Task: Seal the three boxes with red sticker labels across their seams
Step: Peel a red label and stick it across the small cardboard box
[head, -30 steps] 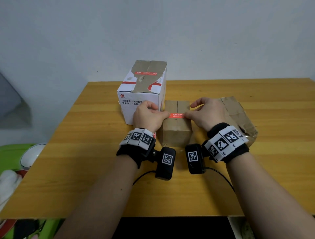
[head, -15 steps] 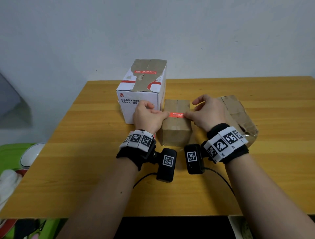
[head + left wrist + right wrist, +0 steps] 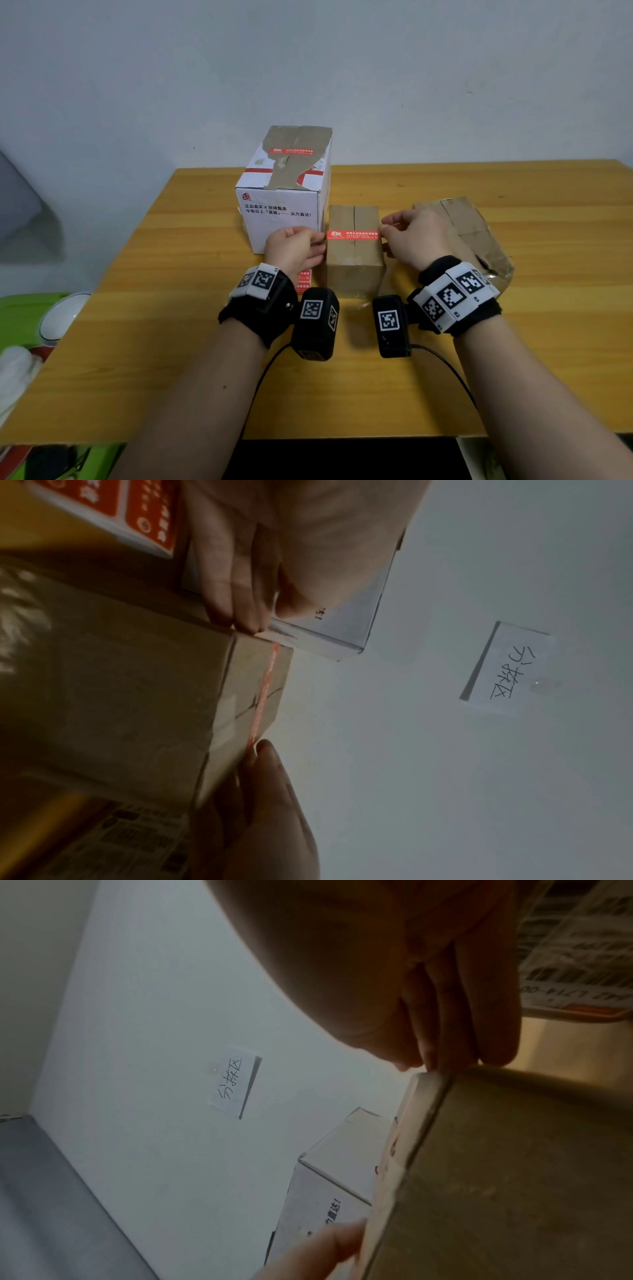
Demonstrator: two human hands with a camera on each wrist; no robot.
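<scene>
A small brown box (image 3: 354,260) stands at the table's middle with a red sticker (image 3: 352,234) lying flat across its top seam. My left hand (image 3: 296,245) is at the box's left edge, its fingertips (image 3: 246,623) pressing down on the sticker's (image 3: 265,691) left end. My right hand (image 3: 414,236) is at the right edge, with its fingertips (image 3: 441,1058) pressing down on the other end. A taller white box (image 3: 284,212) stands at the left rear with a red sticker (image 3: 291,150) over its top seam. A crumpled brown box (image 3: 472,233) lies behind my right hand.
A sheet of red stickers (image 3: 303,281) lies on the wooden table (image 3: 171,325) under my left wrist. A paper note (image 3: 507,669) hangs on the wall behind. Green and white clutter (image 3: 34,329) sits off the table's left edge.
Both hands have slid apart from the middle of the small box to its side edges. The whole length of the sticker now shows flat on the box top.
</scene>
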